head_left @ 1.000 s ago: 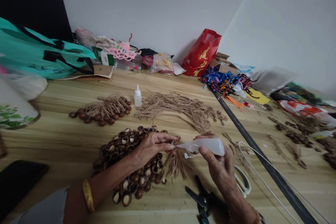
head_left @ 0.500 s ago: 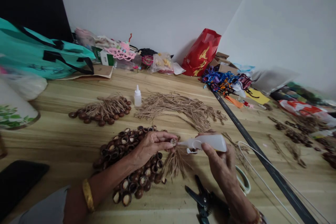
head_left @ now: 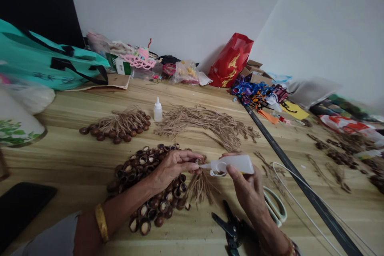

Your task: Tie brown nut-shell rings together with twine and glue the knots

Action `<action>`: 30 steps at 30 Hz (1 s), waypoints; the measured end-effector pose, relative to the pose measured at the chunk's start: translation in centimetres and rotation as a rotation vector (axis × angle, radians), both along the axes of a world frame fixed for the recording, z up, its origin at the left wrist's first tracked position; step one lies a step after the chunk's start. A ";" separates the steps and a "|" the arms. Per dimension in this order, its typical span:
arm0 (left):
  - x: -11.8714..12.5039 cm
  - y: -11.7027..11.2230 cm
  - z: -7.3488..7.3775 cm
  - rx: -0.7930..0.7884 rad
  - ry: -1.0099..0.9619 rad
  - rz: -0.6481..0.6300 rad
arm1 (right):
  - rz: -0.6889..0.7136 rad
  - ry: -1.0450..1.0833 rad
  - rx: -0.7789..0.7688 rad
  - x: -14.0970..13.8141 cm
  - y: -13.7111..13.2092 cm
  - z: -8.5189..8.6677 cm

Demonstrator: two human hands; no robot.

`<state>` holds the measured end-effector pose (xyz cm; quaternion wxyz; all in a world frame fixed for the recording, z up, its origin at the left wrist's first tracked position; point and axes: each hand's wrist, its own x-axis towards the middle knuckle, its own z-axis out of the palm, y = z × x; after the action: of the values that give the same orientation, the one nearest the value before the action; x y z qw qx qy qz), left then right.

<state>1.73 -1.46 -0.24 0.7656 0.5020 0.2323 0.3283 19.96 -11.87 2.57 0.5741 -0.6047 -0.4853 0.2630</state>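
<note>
My left hand (head_left: 175, 168) pinches a small brown nut shell (head_left: 199, 161), its opening facing my right hand. In my right hand (head_left: 247, 186) lies a translucent squeeze bottle (head_left: 238, 164), tilted nearly level, its thin nozzle at the shell's opening. The bottle's white cap hangs on a loop beneath the nozzle. Under my left forearm spreads a pile of open brown nut shells (head_left: 144, 170). Below my fingers rests a small bunch of brown cords (head_left: 200, 188). Whether any liquid leaves the nozzle is too small to see.
Black pruning shears (head_left: 231, 228) and pale-handled scissors (head_left: 277, 208) lie near my right wrist. Farther back are corded nut shells (head_left: 117, 126), a small white dropper bottle (head_left: 157, 110) and a long heap of cords (head_left: 207, 124). A black strip (head_left: 279, 150) crosses the table at right.
My right hand has moved the squeeze bottle slightly left and down, bringing its nozzle closer into the shell's opening. My left hand stays almost still.
</note>
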 end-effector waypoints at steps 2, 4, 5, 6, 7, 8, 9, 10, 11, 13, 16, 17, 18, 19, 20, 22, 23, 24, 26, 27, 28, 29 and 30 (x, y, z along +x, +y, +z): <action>0.0 0.0 -0.1 0.003 0.002 -0.008 | -0.004 0.014 -0.010 0.0 0.0 -0.1; -0.1 0.0 0.0 0.007 0.008 -0.012 | 0.010 0.018 -0.014 0.1 0.1 -0.1; -0.1 0.0 0.0 0.008 0.011 -0.007 | 0.012 0.017 -0.010 0.1 0.2 -0.1; -0.1 0.0 0.1 0.009 0.014 -0.003 | 0.013 0.016 -0.003 0.2 0.2 -0.1; -0.1 0.0 0.2 0.009 0.016 0.005 | 0.011 0.015 0.009 0.4 0.3 -0.1; -0.1 0.0 0.3 0.009 0.018 0.012 | 0.009 0.013 0.021 0.6 0.4 -0.1; -0.1 -0.1 0.4 0.008 0.017 0.017 | 0.006 0.011 0.028 0.7 0.5 -0.1; -0.1 -0.1 0.4 0.005 0.016 0.018 | 0.005 0.011 0.036 0.9 0.6 -0.2; -0.1 -0.1 0.5 0.002 0.014 0.016 | 0.006 0.011 0.044 1.0 0.6 -0.2; 0.0 -0.1 0.5 -0.007 0.014 0.011 | 0.016 0.012 0.052 1.1 0.6 -0.3; 0.0 -0.1 0.4 -0.011 0.018 0.002 | 0.011 0.010 0.052 0.9 0.6 -0.4; -0.1 -0.1 0.4 -0.006 0.022 -0.002 | 0.008 0.010 0.043 0.8 0.6 -0.3; -0.1 -0.1 0.3 0.000 0.027 -0.007 | 0.005 0.014 0.034 0.8 0.5 -0.3; -0.1 -0.1 0.3 0.007 0.032 -0.010 | 0.000 0.018 0.031 0.8 0.5 -0.3; -0.2 0.0 0.3 0.013 0.036 -0.011 | -0.007 0.019 0.033 0.8 0.5 -0.3; -0.2 0.0 0.3 0.015 0.039 -0.011 | -0.032 0.004 0.054 1.0 0.5 -0.3; -0.2 0.0 0.3 0.013 0.037 -0.012 | -0.049 -0.008 0.067 1.0 0.5 -0.3; -0.2 -0.1 0.3 0.010 0.034 -0.013 | -0.062 -0.016 0.077 1.1 0.5 -0.3; -0.2 -0.1 0.4 0.002 0.028 -0.012 | -0.046 -0.010 0.069 1.0 0.5 -0.3; -0.2 -0.1 0.5 -0.001 0.026 -0.010 | -0.023 0.004 0.057 0.9 0.5 -0.3; -0.2 -0.1 0.5 -0.003 0.026 -0.008 | 0.001 0.018 0.046 0.8 0.5 -0.3; -0.2 -0.1 0.5 -0.008 0.023 -0.011 | 0.017 0.027 0.042 0.7 0.5 -0.2; -0.2 -0.1 0.5 -0.018 0.017 -0.021 | 0.024 0.028 0.043 0.7 0.6 -0.2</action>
<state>1.57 -1.60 0.28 0.7715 0.5004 0.2362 0.3140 20.63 -11.27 2.33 0.5906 -0.5828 -0.4898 0.2678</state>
